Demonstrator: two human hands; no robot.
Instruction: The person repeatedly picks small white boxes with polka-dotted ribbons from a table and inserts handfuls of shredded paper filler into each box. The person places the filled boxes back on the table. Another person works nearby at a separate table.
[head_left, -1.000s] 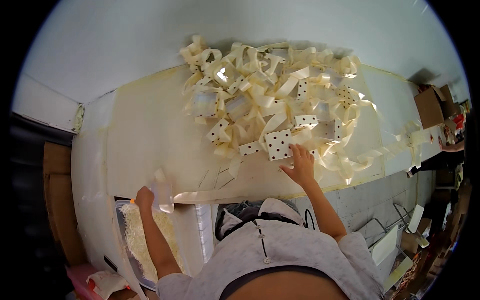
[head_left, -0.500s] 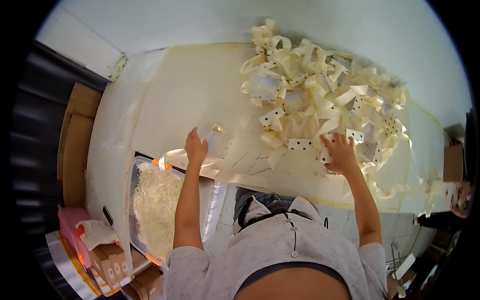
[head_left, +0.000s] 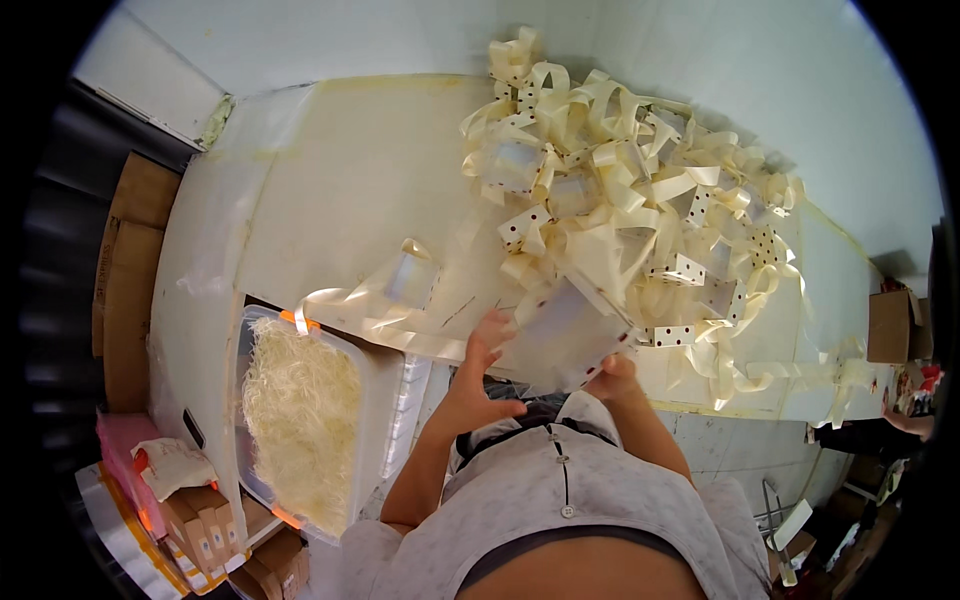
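Dotted clear-topped box [head_left: 565,335] is at the near edge of the worktop [head_left: 340,190]; the right hand [head_left: 617,380], fingers bent, holds its near corner; the left hand [head_left: 474,378] spreads wide beside it, contact unclear.

Open tabletop [head_left: 350,180] left of ribbon heap [head_left: 627,190]

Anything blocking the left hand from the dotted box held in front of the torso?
Nothing visible does. The left hand is open right beside the dotted box; whether it touches is unclear. The right hand holds the other side, and the ribbon-strewn pile lies beyond the box, not between.
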